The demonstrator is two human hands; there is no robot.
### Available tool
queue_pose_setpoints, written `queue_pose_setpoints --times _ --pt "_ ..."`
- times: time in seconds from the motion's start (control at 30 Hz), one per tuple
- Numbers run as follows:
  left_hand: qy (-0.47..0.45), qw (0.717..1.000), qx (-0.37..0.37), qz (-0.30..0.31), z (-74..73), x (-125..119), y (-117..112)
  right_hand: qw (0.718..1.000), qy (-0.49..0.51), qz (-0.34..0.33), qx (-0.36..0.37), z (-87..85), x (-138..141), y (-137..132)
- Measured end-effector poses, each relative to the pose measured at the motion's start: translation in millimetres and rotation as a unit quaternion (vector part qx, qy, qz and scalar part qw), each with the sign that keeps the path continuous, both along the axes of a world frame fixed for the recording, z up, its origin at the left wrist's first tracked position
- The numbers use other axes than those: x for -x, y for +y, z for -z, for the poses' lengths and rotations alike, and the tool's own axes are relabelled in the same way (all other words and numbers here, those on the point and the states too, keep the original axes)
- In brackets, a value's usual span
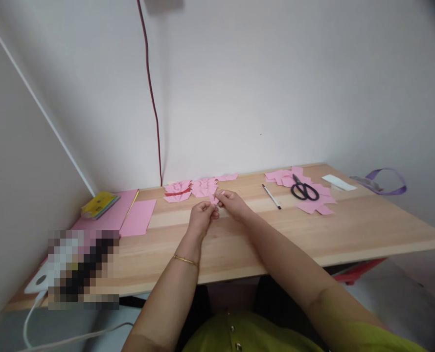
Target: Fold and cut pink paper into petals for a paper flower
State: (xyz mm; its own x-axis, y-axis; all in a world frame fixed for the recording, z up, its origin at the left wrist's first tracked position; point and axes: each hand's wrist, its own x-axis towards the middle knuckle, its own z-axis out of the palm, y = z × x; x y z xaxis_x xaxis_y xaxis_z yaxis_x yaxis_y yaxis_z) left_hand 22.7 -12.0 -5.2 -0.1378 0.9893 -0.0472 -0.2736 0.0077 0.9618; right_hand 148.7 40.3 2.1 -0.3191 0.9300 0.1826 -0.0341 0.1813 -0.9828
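Note:
A small piece of pink paper [213,199] is pinched between my two hands above the middle of the wooden table. My left hand [202,216] grips its lower left side, with the fingers closed. On its right side my right hand [231,203] is closed too, thumb and fingertips pressed together. Much of the paper is hidden by the fingers. Just behind the hands lie several folded pink paper pieces [204,187] in rows, and a red strip [177,192] shows among those at the left.
Black-handled scissors [304,189] rest on cut pink paper [318,208] at the right, beside a pen [271,196] and a white strip [338,182]. Pink sheets [140,217], a yellow pad [100,204] and a white power strip [37,279] are at the left.

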Motion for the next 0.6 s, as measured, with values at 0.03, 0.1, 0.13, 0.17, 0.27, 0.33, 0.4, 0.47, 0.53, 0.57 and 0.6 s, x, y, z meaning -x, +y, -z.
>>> queue_pose_setpoints --times 0.03,0.1,0.13,0.17,0.27,0.33,0.4,0.47,0.53,0.57,0.6 --pt "0.005 1.0 -0.006 -0.003 0.3 0.2 0.4 1.0 -0.001 -0.01 -0.004 -1.0 -0.4 -0.7" --pt "0.016 1.0 -0.015 -0.003 0.4 0.6 1.1 0.999 -0.004 -0.037 -0.013 -3.2 -0.9 -2.0" --pt "0.023 1.0 -0.021 0.001 0.1 0.7 1.2 0.999 -0.006 -0.046 -0.017 -4.1 -1.1 -2.5" --pt "0.032 0.999 -0.028 0.004 -0.4 0.8 1.2 0.998 -0.008 -0.051 -0.019 -4.8 -1.3 -2.8" --pt "0.05 0.997 -0.05 0.011 -2.5 0.8 0.7 0.998 -0.008 -0.053 -0.017 -4.5 -1.4 -2.0" --pt "0.052 0.997 -0.054 0.007 -2.8 0.8 0.8 0.999 -0.004 -0.049 -0.009 -3.1 -1.3 -1.1" --pt "0.051 0.997 -0.051 -0.003 -1.7 1.0 1.7 0.999 0.001 -0.049 0.0 -2.1 -1.1 -0.9" --pt "0.046 0.998 -0.043 -0.012 0.6 1.5 2.9 0.997 0.009 -0.072 0.006 -2.6 -0.8 -1.7" --pt "0.038 0.999 -0.035 -0.009 2.7 2.0 3.8 0.995 0.017 -0.096 0.01 -4.3 -0.6 -3.4" --pt "0.034 0.999 -0.032 -0.003 3.4 2.1 4.0 0.994 0.021 -0.104 0.014 -5.4 -0.5 -4.3" --pt "0.029 0.999 -0.031 0.003 3.7 2.1 4.0 0.993 0.026 -0.109 0.02 -6.3 -0.4 -5.2"
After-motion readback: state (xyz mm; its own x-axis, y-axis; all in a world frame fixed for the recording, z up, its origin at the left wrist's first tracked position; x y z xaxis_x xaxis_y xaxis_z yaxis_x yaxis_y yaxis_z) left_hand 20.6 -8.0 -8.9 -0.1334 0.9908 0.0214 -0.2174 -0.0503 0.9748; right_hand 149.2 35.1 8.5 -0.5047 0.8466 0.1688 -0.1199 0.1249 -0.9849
